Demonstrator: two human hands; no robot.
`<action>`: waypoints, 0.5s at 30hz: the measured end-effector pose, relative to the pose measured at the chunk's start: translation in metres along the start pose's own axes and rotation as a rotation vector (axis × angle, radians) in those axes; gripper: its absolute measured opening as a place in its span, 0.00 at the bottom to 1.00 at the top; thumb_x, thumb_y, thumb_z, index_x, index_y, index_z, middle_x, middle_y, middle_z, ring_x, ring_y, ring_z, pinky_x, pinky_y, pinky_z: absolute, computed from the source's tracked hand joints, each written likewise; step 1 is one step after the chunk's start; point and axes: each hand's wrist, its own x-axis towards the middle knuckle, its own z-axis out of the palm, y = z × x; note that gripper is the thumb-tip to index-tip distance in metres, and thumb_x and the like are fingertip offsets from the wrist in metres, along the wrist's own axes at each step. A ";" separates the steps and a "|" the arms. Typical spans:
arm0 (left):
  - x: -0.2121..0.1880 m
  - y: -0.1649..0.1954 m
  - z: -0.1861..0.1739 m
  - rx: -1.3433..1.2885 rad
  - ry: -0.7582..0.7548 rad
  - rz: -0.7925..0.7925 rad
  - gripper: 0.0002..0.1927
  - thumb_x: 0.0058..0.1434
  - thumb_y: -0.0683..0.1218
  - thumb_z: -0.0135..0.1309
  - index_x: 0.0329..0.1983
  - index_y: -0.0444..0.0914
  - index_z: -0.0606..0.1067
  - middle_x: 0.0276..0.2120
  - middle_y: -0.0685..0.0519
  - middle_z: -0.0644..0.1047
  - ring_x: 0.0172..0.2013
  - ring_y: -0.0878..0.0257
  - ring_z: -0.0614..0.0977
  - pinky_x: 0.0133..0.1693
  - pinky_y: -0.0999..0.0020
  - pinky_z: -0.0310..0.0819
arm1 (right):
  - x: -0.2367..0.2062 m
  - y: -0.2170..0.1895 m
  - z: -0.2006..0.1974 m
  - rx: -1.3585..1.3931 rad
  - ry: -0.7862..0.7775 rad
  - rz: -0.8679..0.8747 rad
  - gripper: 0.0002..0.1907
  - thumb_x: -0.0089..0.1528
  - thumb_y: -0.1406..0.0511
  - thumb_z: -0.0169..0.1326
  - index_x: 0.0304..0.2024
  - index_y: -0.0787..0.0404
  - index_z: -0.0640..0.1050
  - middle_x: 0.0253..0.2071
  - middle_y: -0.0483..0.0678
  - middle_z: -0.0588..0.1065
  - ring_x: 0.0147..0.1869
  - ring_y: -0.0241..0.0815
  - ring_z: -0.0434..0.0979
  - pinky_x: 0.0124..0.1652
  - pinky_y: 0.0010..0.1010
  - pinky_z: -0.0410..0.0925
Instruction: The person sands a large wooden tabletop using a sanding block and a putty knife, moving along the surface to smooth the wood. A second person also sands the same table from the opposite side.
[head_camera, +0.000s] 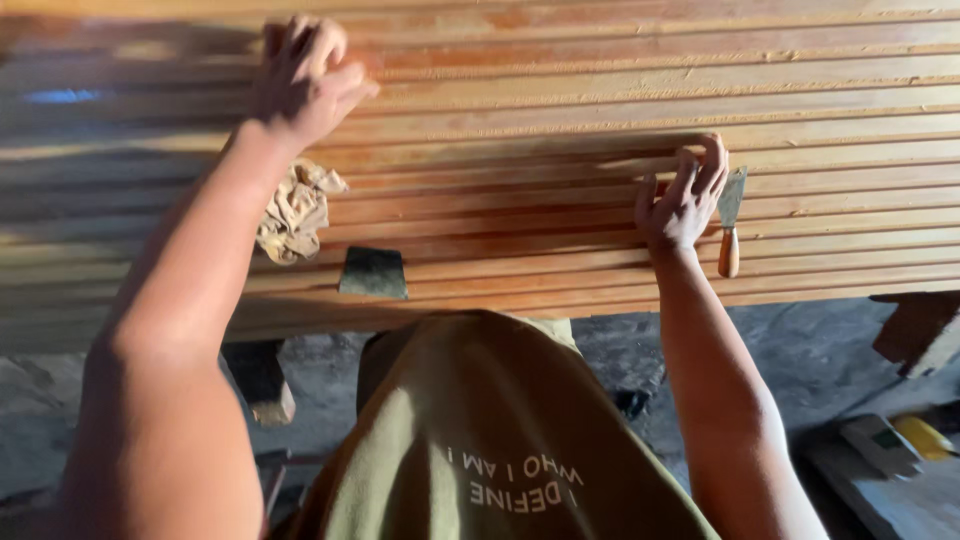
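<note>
1. A stack of long reddish wooden boards (560, 150) is laid side by side, edge up, across the whole upper half of the frame; its near edge runs from centre left to centre right, just above the olive shirt (480, 430) at the bottom centre.

2. The left hand (305, 80) is seen at the upper left of the frame, laid on the boards with the fingers curled down over a board edge. It appears to be pressing or gripping that edge; whether anything small is enclosed in the palm cannot be told, since motion blur softens this part of the view.

3. The right hand (685, 200) is placed at centre right, its fingers hooked over the top of one board, the fingertips bent and closed on the wood. No tool is held in it.

4. The step in hand is judged to be the handling or shifting of a single board, taken hold of at two places along its length.

5. The next move is judged to call for an even pull or lift by both hands, so that the board is not twisted against its neighbours.

6. A putty knife (730, 215) with a wooden handle lies on the boards just beside the right hand, blade pointing up-frame.

7. A crumpled beige rag (295, 210) lies on the boards below the left wrist, and a dark flat pad (373, 272), perhaps a sanding piece, is set near the stack's lower edge.

8. A grey concrete floor (780, 340) is seen below the boards at the lower right.
</note>
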 end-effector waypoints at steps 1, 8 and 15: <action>0.012 0.007 0.014 -0.031 0.023 -0.002 0.19 0.62 0.53 0.70 0.27 0.42 0.72 0.37 0.52 0.70 0.46 0.52 0.73 0.53 0.51 0.66 | -0.001 0.000 0.000 -0.005 -0.015 0.001 0.24 0.68 0.64 0.59 0.61 0.68 0.68 0.71 0.66 0.58 0.73 0.71 0.60 0.68 0.61 0.60; 0.028 0.016 0.006 -0.304 -0.146 -0.153 0.21 0.67 0.53 0.66 0.30 0.41 0.67 0.38 0.54 0.68 0.46 0.52 0.73 0.47 0.53 0.68 | 0.001 -0.003 -0.003 -0.003 -0.023 -0.019 0.24 0.68 0.64 0.59 0.61 0.68 0.67 0.70 0.66 0.58 0.73 0.71 0.60 0.67 0.61 0.60; 0.055 0.026 0.015 -0.097 0.070 0.109 0.23 0.61 0.52 0.71 0.24 0.40 0.68 0.34 0.53 0.69 0.40 0.55 0.74 0.42 0.56 0.70 | 0.003 -0.005 -0.004 -0.033 -0.007 0.005 0.25 0.66 0.63 0.58 0.61 0.68 0.68 0.71 0.66 0.58 0.73 0.71 0.60 0.68 0.61 0.60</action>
